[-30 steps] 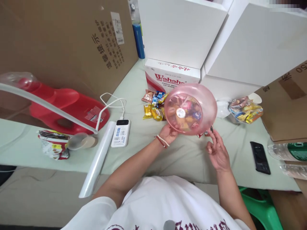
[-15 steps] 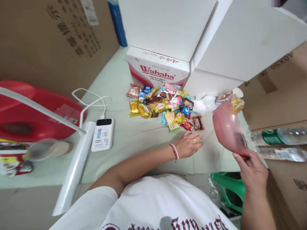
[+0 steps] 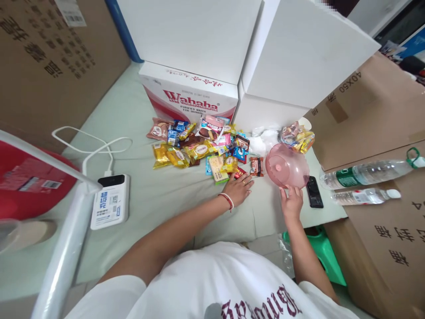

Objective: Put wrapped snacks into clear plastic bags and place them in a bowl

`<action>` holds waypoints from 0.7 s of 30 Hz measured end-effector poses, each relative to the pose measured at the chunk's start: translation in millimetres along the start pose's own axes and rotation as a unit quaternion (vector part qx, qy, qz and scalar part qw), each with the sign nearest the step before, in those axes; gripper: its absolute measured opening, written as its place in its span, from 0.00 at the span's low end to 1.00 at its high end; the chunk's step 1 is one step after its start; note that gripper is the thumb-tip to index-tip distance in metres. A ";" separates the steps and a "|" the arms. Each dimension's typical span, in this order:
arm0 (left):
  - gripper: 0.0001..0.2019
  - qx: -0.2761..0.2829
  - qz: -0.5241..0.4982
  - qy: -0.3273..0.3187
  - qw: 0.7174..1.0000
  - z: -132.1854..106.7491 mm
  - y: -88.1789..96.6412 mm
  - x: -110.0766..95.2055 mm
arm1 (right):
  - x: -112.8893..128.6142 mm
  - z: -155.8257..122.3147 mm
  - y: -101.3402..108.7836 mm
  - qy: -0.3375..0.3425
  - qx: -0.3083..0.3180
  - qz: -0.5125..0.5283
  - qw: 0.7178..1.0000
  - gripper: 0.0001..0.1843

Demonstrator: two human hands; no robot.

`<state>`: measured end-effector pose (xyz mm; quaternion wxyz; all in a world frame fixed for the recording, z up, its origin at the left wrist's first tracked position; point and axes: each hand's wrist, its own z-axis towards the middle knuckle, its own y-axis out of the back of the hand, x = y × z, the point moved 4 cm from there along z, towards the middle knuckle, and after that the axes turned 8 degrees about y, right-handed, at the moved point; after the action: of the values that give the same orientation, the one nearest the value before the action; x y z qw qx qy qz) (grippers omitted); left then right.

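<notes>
My right hand (image 3: pixel 292 202) grips the near rim of a translucent pink bowl (image 3: pixel 288 166), thumb and fingers at its edge. The bowl is at the right of the cloth-covered table, and nothing shows inside it. Fingers stretched out, my left hand (image 3: pixel 238 189) lies palm down at the near edge of a pile of wrapped snacks (image 3: pixel 199 148). Its fingertips reach a red packet (image 3: pixel 239 173), partly hidden by them. Close by lie a brown packet (image 3: pixel 256 166) and a pale green-edged packet (image 3: pixel 218 168).
Behind the pile stands a Wahaba-style water carton (image 3: pixel 195 99) printed in red. More snack packets (image 3: pixel 297 136) and white crumpled plastic (image 3: pixel 264 141) lie behind the bowl. A black phone (image 3: pixel 314 192), two bottles (image 3: pixel 368 173) and a cardboard box (image 3: pixel 372 128) are rightward; a power bank (image 3: pixel 110 201) is leftward.
The pink bowl has come down and inward from a raised, tilted pose, uncovering the phone. My left hand has moved slightly toward the red packet. The head view has shifted right.
</notes>
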<state>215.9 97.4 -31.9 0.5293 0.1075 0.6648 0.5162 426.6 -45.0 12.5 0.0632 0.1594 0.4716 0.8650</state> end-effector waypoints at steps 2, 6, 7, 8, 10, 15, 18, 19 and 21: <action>0.23 0.010 0.025 0.005 1.000 -1.7 -0.3 -0.9 | -9.1 -1.8 -4.5 -0.019 -0.016 -0.007 1.000 0.18; 0.24 0.033 0.084 0.022 0.996 -3.2 -0.9 -2.7 | -36.3 3.9 -6.8 -0.046 -0.041 -0.024 0.998 0.17; 0.24 0.038 0.095 0.024 0.995 -3.5 -0.8 -3.1 | -43.8 8.0 -6.7 -0.051 -0.044 -0.028 0.997 0.17; 0.24 0.041 0.103 0.024 0.994 -3.8 -0.5 -3.6 | -51.2 13.0 -6.5 -0.054 -0.045 -0.031 0.997 0.18; 0.25 0.043 0.114 0.024 0.992 -4.4 0.5 -4.5 | -64.9 25.0 -6.7 -0.061 -0.048 -0.040 0.996 0.18; 0.24 0.041 0.123 0.023 0.991 -5.3 2.9 -5.6 | -91.4 58.1 -16.1 -0.087 -0.027 -0.069 0.993 0.17; 0.25 0.042 0.126 0.017 0.991 -5.6 3.5 -5.8 | -102.3 76.9 -24.2 -0.095 -0.016 -0.079 0.992 0.15; 0.25 0.040 0.126 0.015 0.991 -5.7 3.7 -5.7 | -105.3 82.9 -26.5 -0.096 -0.014 -0.080 0.992 0.15; 0.25 0.036 0.126 0.013 0.991 -5.9 3.9 -5.3 | -111.0 94.0 -30.1 -0.097 -0.009 -0.081 0.992 0.14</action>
<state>211.8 92.1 -26.1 0.4474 0.2029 0.6710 0.5553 561.3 17.4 10.7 0.1794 0.2031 0.4665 0.8420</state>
